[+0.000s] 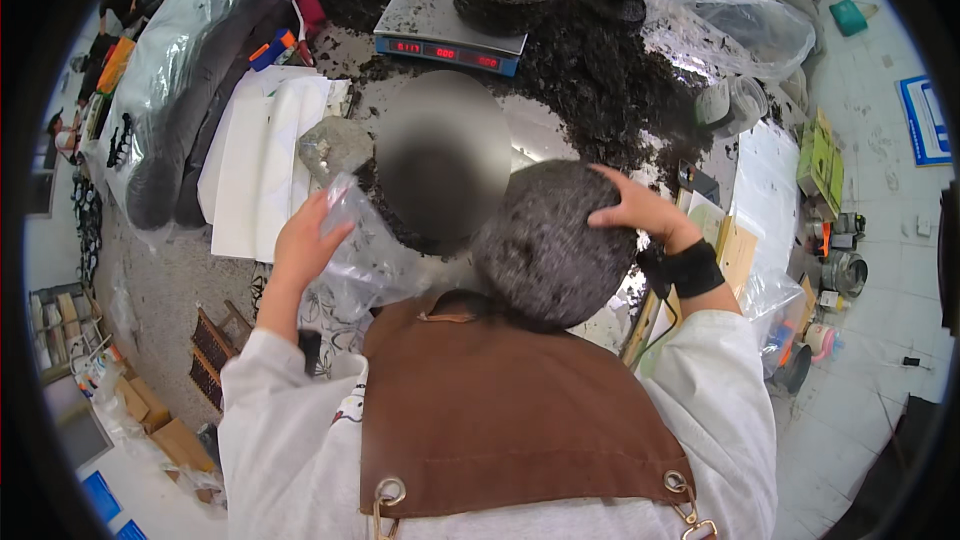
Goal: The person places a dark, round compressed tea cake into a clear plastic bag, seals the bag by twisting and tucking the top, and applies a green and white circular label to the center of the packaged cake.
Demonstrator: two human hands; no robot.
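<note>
In front of the scale (pixel 418 8), right hand (pixel 648 210) part-open, gripping a dark disc (pixel 558 252), left hand (pixel 304 244) loosely curled, holding a clear bag (pixel 368 258)

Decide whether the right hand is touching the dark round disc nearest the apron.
Touching. The head view shows the right hand at the upper right of the dark round disc, its fingers meeting the edge.

A brown apron (pixel 520 400) was worn over a pale top (pixel 500 522).
Metal eyelets (pixel 390 490) were set in the apron's corners nearest the camera, with a metal clasp (pixel 699 528) attached; loose sleeves (pixel 712 370) were seen at either side of it, a small print (pixel 350 406) by its left edge, a black wristband (pixel 694 269) beyond its right.
</note>
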